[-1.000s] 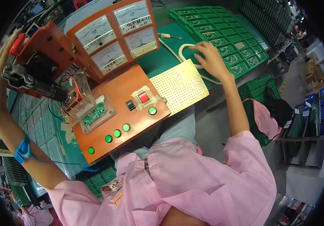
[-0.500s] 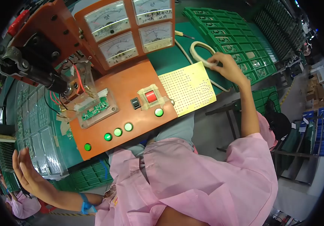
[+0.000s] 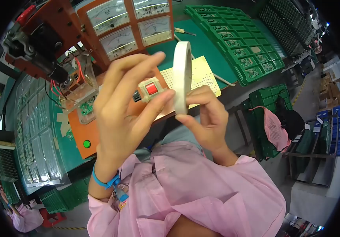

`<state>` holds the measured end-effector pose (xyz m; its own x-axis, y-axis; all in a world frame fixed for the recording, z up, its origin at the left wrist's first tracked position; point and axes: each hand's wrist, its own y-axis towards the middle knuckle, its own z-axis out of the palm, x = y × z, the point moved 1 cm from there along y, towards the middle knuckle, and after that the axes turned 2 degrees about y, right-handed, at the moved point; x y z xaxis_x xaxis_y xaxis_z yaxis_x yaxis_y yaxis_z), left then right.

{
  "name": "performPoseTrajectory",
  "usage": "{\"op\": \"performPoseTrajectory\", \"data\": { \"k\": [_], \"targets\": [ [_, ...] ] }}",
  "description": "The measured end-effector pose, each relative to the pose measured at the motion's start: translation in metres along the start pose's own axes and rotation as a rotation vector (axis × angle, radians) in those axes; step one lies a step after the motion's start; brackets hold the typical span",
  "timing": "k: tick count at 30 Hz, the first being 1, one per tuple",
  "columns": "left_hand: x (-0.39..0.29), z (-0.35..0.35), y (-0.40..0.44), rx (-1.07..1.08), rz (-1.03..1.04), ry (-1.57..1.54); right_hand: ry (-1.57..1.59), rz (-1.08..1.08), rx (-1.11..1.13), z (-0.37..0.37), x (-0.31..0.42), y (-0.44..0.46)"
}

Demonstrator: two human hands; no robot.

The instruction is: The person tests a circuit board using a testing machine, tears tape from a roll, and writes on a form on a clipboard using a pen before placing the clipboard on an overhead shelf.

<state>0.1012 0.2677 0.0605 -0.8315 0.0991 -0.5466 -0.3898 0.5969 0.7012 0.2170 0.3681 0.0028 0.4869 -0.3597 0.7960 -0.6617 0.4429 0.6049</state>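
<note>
A roll of cream-coloured tape (image 3: 181,77) is held up in front of my chest, seen nearly edge-on. My right hand (image 3: 207,116) pinches its lower rim between thumb and bent fingers. To the left of the roll, my left hand (image 3: 122,106) has its thumb and fingers apart, the thumb tip close to the tape; whether it touches cannot be made out. Behind the hands is an orange test fixture with a red switch (image 3: 152,88), a green button (image 3: 87,143) and analogue meters (image 3: 116,41). A yellow dotted sheet (image 3: 203,75) lies at the fixture's right.
A green tray (image 3: 233,47) of small circuit boards stands at the back right. Clear trays of boards (image 3: 39,142) line the left side. A lever clamp (image 3: 35,55) rises over the fixture. A yellow-handled tool (image 3: 182,31) lies on the green mat (image 3: 217,63).
My right hand has brought the tape roll from beside the yellow sheet to in front of my chest. My left hand has come in from the far left, up beside the roll.
</note>
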Motion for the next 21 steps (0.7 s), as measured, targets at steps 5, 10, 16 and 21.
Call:
{"op": "performPoseTrajectory", "data": {
  "k": [5,10,16,21],
  "targets": [
    [0.01,0.001,-0.011,0.018,-0.019,-0.231,-0.091,-0.031,-0.011,0.008,0.001,-0.01],
    [-0.001,-0.002,-0.022,0.046,-0.152,-0.359,0.191,0.136,-0.069,0.014,0.016,-0.004],
    [-0.005,0.003,-0.023,0.063,-0.235,-0.407,0.91,0.344,-0.111,-0.001,0.015,0.012],
    [0.001,0.01,-0.024,0.122,-0.193,-0.324,1.258,0.358,-0.102,-0.011,0.015,0.014]
  ]
}}
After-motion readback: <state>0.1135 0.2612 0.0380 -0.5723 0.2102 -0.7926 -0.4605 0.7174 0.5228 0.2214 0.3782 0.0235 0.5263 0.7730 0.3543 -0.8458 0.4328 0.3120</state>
